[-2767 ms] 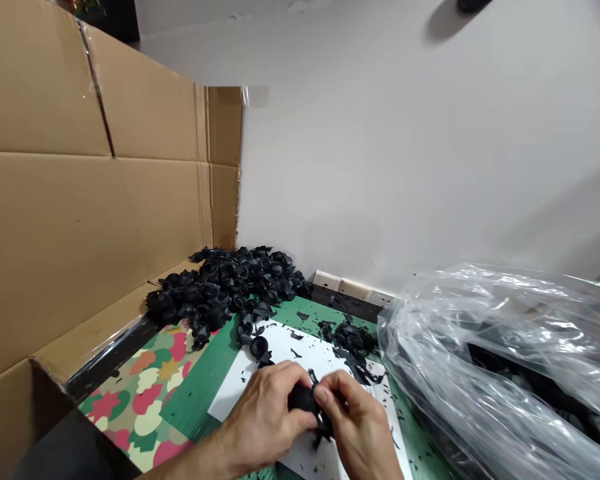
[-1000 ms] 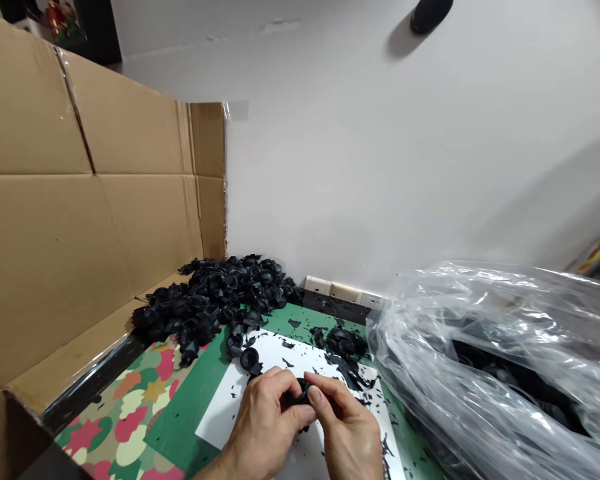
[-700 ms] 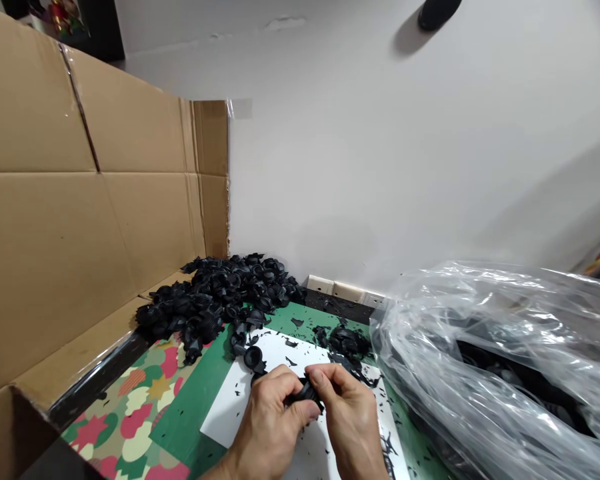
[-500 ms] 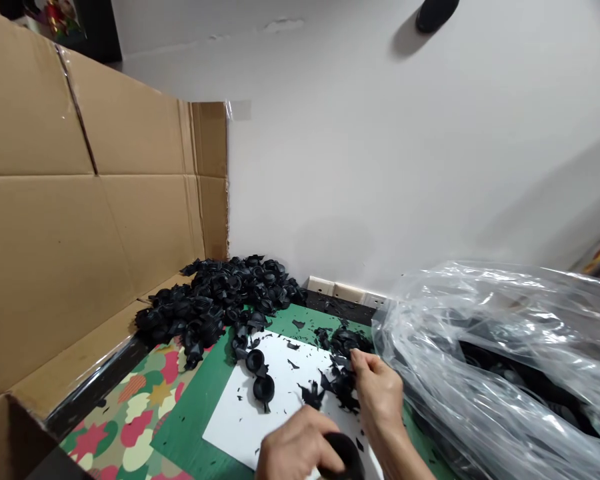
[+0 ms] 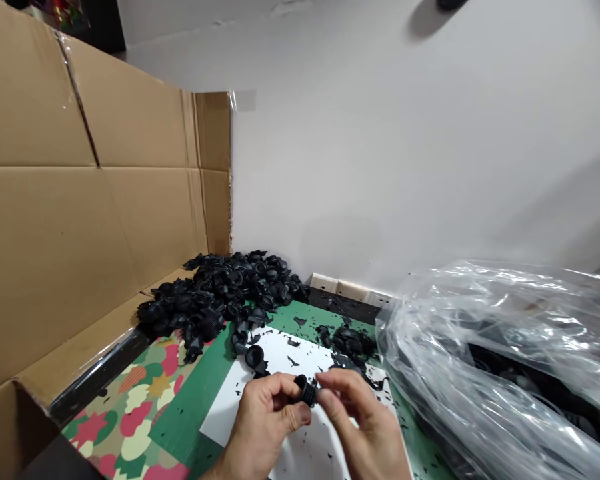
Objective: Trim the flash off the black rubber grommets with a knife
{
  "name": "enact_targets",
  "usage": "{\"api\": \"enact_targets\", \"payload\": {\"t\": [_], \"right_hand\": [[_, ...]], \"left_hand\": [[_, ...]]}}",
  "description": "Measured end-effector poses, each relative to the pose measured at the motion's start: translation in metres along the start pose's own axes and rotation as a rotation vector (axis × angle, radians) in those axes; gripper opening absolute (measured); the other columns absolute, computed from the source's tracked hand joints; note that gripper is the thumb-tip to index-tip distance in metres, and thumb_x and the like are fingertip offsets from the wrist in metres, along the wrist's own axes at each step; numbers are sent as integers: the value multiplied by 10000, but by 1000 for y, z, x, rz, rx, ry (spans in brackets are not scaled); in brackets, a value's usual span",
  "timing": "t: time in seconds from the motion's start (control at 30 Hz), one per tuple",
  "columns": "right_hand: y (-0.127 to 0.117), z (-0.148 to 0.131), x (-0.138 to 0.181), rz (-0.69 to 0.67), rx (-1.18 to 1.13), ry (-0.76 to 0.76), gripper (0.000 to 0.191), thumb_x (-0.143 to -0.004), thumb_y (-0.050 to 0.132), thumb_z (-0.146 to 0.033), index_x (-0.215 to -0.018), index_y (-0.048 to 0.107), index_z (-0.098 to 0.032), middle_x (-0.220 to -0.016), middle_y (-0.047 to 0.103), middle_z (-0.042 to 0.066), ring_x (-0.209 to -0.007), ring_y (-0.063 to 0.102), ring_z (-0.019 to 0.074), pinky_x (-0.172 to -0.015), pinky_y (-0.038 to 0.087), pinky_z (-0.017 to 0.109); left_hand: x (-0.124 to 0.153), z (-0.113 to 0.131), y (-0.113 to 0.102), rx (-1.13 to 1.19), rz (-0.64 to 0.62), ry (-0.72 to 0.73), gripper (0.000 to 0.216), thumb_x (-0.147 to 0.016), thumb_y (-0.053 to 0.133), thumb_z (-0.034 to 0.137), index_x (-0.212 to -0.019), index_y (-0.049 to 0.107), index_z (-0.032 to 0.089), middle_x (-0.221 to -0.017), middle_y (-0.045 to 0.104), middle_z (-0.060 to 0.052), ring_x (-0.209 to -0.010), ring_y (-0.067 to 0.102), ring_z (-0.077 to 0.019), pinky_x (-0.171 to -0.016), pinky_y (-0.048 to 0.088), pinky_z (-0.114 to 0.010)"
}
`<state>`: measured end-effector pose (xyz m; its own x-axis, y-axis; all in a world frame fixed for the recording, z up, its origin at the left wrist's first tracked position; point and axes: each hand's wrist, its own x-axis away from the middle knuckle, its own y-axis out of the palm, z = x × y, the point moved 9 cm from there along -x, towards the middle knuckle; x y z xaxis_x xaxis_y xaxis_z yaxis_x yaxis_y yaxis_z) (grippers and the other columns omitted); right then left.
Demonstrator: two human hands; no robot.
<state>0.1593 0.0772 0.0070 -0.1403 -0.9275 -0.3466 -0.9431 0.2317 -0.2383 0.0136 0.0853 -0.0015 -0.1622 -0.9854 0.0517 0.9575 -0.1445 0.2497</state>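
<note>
Between the thumb and fingers of my left hand (image 5: 265, 417) is a small black ribbed rubber part (image 5: 306, 392), cup-shaped with a round opening. My right hand (image 5: 357, 417) pinches at the part's right end; its fingertips partly hide what they grip there. Both hands are above a white sheet (image 5: 225, 413). Another black rubber part (image 5: 255, 358) lies on the sheet just beyond my left hand. Past my right hand sits a heap of torn black scraps (image 5: 353, 342).
A big pile of black rubber parts (image 5: 230, 287) lies at the back left, against a cardboard box (image 5: 150, 220). A clear plastic bag (image 5: 430, 373) with dark contents bulges at the right. Under the white sheet is a green board (image 5: 185, 420). Sockets (image 5: 353, 291) line the wall.
My right hand has come back from the scrap heap toward my left hand. My left hand has risen and turned with the ribbed part, and the two hands now meet at it.
</note>
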Motion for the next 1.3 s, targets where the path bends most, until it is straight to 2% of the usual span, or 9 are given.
{"api": "enact_targets", "payload": {"t": [0.2, 0.37, 0.53, 0.7, 0.8, 1.0, 1.13, 1.2, 1.3], "right_hand": [[3, -7, 9, 223, 89, -13, 284, -824, 505, -393, -596, 484, -226, -618, 532, -11, -565, 530, 154, -537, 443, 251], [-46, 19, -19, 366, 287, 235, 306, -746, 401, -495, -556, 419, -255, -463, 505, 8, -446, 504, 197, -449, 375, 299], [-50, 15, -29, 185, 303, 247, 428, -792, 366, -585, -593, 522, -239, -546, 567, 18, -514, 544, 201, -489, 407, 296], [-39, 14, -12, 37, 278, 165, 409, -782, 479, -564, -902, 663, -219, -861, 679, 74, -646, 592, 216, -605, 471, 328], [-27, 17, 2, -37, 152, 133, 317, -820, 523, -502, -917, 649, -228, -782, 655, 45, -595, 575, 186, -578, 476, 299], [3, -17, 19, 28, 183, -216, 130, -871, 523, -290, -862, 644, -245, -872, 590, 27, -706, 579, 148, -598, 424, 240], [18, -26, 26, 41, 311, -391, 216, -907, 435, -211, -745, 577, -221, -703, 540, 0, -602, 520, 128, -550, 370, 232], [17, -25, 28, 80, 288, -363, 252, -915, 409, -224, -701, 542, -217, -660, 530, -9, -565, 496, 124, -543, 359, 234], [10, -7, 26, 132, 149, -108, 240, -873, 481, -315, -663, 549, -220, -598, 533, -22, -541, 489, 134, -538, 361, 246]], "left_hand": [[7, 7, 6, -150, 16, 125, 179, -682, 705, 238, -548, 620, 154, -682, 612, -34, -674, 544, -177, -633, 421, -260], [25, 27, 11, -288, -87, 326, 131, -662, 710, 203, -566, 627, 171, -814, 672, -48, -688, 559, -170, -612, 403, -247], [12, 4, -2, -285, -42, 4, 119, -650, 664, 114, -717, 591, 181, -696, 562, 30, -642, 490, -126, -549, 365, -209], [2, -2, -5, -320, -24, -10, 378, -536, 637, -17, -839, 552, 193, -687, 575, 66, -649, 498, -114, -569, 363, -198], [0, -12, -4, -311, -39, -62, 357, -509, 630, -17, -804, 569, 174, -658, 579, 59, -641, 502, -119, -573, 369, -207], [3, -20, 6, -193, -105, -150, 374, -485, 617, -7, -830, 621, 137, -629, 566, 54, -612, 494, -114, -566, 352, -212], [7, -19, 10, -138, -141, -187, 317, -476, 640, 9, -770, 641, 127, -603, 555, 52, -586, 472, -104, -548, 324, -208], [10, -19, 10, -128, -130, -205, 276, -485, 683, 44, -745, 639, 125, -594, 560, 45, -583, 472, -105, -539, 316, -207], [13, -17, 12, -105, -116, -202, 245, -517, 725, 110, -749, 645, 117, -573, 551, 44, -566, 466, -102, -532, 316, -210]]}}
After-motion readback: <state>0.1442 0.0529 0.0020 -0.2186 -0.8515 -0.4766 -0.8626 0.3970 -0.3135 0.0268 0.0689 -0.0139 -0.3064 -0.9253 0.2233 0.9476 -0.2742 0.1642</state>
